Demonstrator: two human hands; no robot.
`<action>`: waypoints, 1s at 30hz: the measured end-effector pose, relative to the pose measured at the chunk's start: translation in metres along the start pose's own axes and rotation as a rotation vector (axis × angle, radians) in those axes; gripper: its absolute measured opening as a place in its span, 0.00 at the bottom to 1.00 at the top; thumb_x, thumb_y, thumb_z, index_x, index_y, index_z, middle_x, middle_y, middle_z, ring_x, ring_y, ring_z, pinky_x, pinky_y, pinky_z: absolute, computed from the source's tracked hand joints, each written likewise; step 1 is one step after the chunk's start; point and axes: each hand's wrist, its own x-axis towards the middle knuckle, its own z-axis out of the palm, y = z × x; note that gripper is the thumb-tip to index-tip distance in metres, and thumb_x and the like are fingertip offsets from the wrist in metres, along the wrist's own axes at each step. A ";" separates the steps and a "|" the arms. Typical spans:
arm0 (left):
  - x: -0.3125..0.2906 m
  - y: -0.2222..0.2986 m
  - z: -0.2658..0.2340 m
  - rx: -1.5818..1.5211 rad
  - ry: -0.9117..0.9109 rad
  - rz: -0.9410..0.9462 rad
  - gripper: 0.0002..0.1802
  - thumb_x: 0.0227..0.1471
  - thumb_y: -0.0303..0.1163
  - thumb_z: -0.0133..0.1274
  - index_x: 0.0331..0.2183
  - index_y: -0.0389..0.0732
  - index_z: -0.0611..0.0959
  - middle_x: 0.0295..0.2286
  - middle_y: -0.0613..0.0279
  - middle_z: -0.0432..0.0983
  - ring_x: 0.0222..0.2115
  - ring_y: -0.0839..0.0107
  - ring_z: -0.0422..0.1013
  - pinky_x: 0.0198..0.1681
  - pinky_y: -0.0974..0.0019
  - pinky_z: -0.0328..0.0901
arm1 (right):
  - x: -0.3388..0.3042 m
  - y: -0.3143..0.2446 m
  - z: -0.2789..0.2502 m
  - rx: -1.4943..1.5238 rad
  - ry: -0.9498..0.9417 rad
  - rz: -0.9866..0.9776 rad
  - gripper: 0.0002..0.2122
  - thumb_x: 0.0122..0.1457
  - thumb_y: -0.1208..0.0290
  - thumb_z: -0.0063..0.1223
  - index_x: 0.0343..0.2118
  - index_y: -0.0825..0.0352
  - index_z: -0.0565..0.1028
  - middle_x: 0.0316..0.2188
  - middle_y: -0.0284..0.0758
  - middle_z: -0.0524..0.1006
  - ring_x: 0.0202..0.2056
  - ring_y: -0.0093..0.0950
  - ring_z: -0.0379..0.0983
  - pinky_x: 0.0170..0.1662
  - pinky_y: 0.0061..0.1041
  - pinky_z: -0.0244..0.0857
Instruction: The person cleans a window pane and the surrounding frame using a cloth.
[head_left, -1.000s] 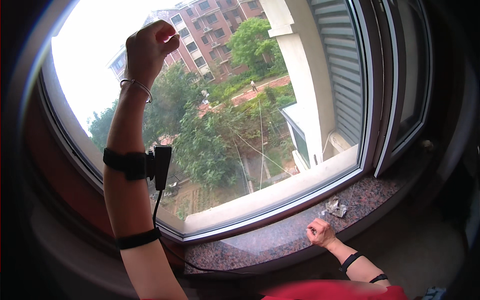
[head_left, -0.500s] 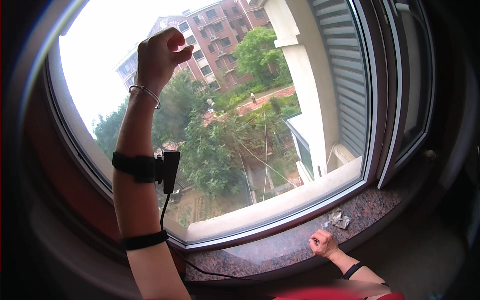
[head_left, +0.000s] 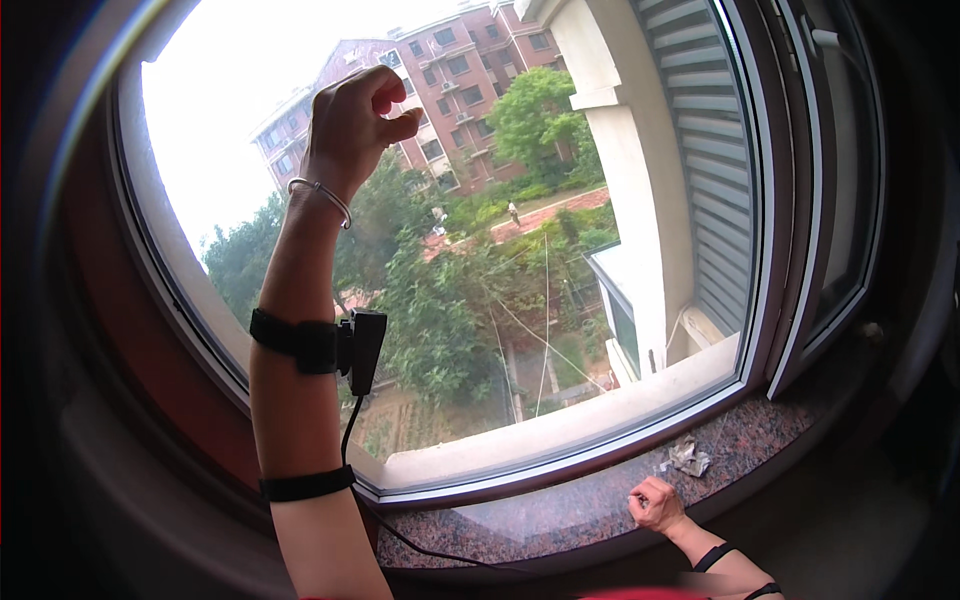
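Note:
My left hand (head_left: 352, 125) is raised in front of the large window pane (head_left: 470, 380), high on its left side. Its fingers are curled, with the thumb bent toward the forefinger; anything they hold does not show. At lower right my right hand (head_left: 657, 503) is closed in a loose fist over the speckled stone windowsill (head_left: 530, 520). What lies inside its fingers, if anything, is too small to make out. Just beyond that hand rests a crumpled pale grey piece of paper or wrapping (head_left: 690, 457) on the sill.
A window sash with a handle (head_left: 828, 40) stands swung inward on the right. From the small black device (head_left: 368, 350) strapped to my left forearm, a black cable (head_left: 430, 552) runs down across the sill. Outside are trees (head_left: 430, 310) and a brick building (head_left: 465, 95).
The whole view has shifted slightly, so the scene sits lower and farther right. Against the window, my left hand has moved a little to the right. My right hand stays beside the crumpled piece.

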 end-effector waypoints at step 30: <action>0.003 0.000 0.002 0.024 0.033 -0.015 0.14 0.39 0.35 0.64 0.26 0.40 0.77 0.22 0.67 0.74 0.24 0.77 0.70 0.32 0.70 0.67 | -0.003 0.006 0.004 0.001 0.008 0.000 0.01 0.42 0.76 0.51 0.19 0.66 0.72 0.19 0.40 0.71 0.23 0.39 0.71 0.26 0.32 0.67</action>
